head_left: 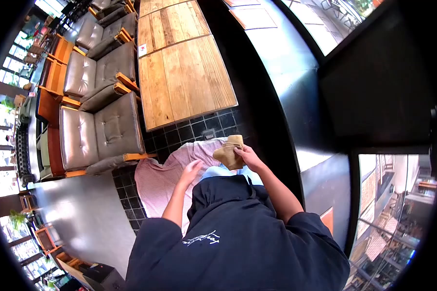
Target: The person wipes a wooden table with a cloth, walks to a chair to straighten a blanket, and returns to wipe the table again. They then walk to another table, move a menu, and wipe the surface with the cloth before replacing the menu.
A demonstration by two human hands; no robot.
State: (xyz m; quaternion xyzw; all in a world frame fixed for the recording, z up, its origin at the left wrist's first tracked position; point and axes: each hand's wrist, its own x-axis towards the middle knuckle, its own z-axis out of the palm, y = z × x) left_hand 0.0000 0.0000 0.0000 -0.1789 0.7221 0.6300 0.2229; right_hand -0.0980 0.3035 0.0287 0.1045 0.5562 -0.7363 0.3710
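My right hand [247,155] grips a small tan drawstring pouch [235,160] of coarse, burlap-like cloth by its right side. A thin cord runs across the pouch below its top. To the left, my left hand [192,170] is held apart from the pouch, its fingers loosely extended and slightly blurred, with nothing visible in them. Beneath and beside that hand, a pink-and-white checked cloth [153,186] drapes over my lap and hangs down to the left.
A wooden table [184,82] stands ahead, above dark floor tiles [179,133]. Grey cushioned armchairs [119,123] line its left side. Along the right runs a dark ledge [296,102] below windows. A grey metallic surface [87,213] lies at the lower left.
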